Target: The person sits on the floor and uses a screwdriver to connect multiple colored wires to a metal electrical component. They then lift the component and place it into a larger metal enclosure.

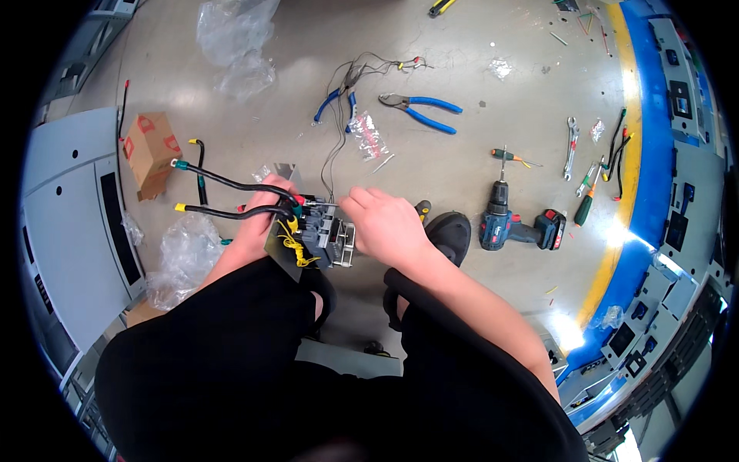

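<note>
Cables, two of them thick and black, one green-tipped (235,184) and one yellow-tipped (223,212), run leftward from the dark grey, block-shaped electrical unit (314,229) that sits between your hands, just in front of your knees. Your bare left hand (264,206) is at the unit's left side, grasping it, with the fingers mostly hidden behind the cables and a flat metal plate (285,256). Your bare right hand (387,227) is at the unit's right end, fingers curled inward beside a thin metal shaft (327,204); you hide the fingertips from the camera, so I cannot tell whether they grip it. A loose bundle of thin yellow wire (293,246) hangs on the side of the unit nearest you. As for markings, the brown cardboard box (156,146) to your left carries red printed marks, and the small clear plastic bag (369,136) ahead of you has red print across it. On the floor to your right, the dark blue and black cordless drill (499,223) bears small pale lettering on its body and a red label on its black battery (550,229).
</note>
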Tool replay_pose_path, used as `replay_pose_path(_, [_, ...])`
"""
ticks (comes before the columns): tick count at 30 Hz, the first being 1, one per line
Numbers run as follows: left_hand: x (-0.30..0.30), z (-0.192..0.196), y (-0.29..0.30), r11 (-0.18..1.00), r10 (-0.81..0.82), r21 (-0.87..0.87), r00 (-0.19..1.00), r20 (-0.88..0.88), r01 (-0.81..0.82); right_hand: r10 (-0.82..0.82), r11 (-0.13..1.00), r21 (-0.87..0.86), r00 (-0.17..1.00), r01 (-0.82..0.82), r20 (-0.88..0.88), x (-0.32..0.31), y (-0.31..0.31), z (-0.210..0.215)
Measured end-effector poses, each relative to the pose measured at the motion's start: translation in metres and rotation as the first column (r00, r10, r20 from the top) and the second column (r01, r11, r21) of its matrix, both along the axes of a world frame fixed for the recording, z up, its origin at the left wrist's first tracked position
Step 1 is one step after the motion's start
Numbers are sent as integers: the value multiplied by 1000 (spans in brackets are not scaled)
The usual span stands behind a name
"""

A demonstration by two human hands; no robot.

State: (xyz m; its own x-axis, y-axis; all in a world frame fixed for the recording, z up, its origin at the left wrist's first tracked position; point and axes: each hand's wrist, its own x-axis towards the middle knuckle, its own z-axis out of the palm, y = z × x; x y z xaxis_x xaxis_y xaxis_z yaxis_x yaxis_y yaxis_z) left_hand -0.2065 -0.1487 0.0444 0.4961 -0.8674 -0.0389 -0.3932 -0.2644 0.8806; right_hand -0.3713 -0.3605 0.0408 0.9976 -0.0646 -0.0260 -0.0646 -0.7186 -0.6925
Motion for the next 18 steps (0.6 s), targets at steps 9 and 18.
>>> replay_pose_path(9, [-14,-28,13,963,246,137,964,-104,-231,101,981,-165,995,-104,-29,19,-5,7])
replay_pose_path(18, [-26,-93,32,730,683,116,720,-121,-674,142,986,-92,990,-141,10,26,-19,-6])
